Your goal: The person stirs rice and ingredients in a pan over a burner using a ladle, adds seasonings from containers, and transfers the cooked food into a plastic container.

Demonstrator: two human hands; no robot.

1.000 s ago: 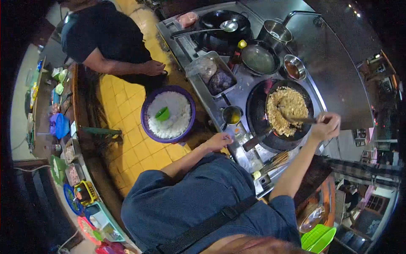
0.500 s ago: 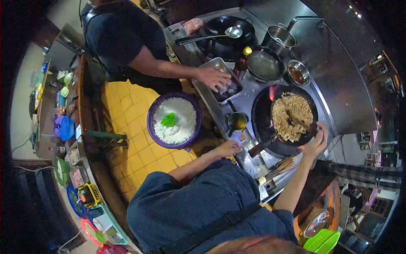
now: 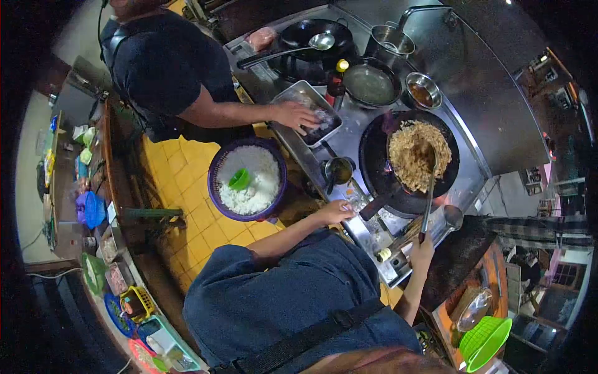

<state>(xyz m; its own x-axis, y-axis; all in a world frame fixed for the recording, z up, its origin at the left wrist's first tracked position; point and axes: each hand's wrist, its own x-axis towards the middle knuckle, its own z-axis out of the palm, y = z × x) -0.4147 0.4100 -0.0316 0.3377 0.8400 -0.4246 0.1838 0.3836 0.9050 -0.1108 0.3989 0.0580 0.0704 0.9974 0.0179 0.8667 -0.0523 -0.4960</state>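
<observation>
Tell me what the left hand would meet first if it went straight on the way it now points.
Probably the wok handle, just ahead of the left hand, though depth is unclear.

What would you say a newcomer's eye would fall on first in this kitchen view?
Probably the heap of white rice in the purple basket, left of the steel cooktop, with a bright green cup on top. Next would come the black wok on the cooktop, holding a mound of brown food. The right hand grips a long-handled utensil that reaches into it.
</observation>
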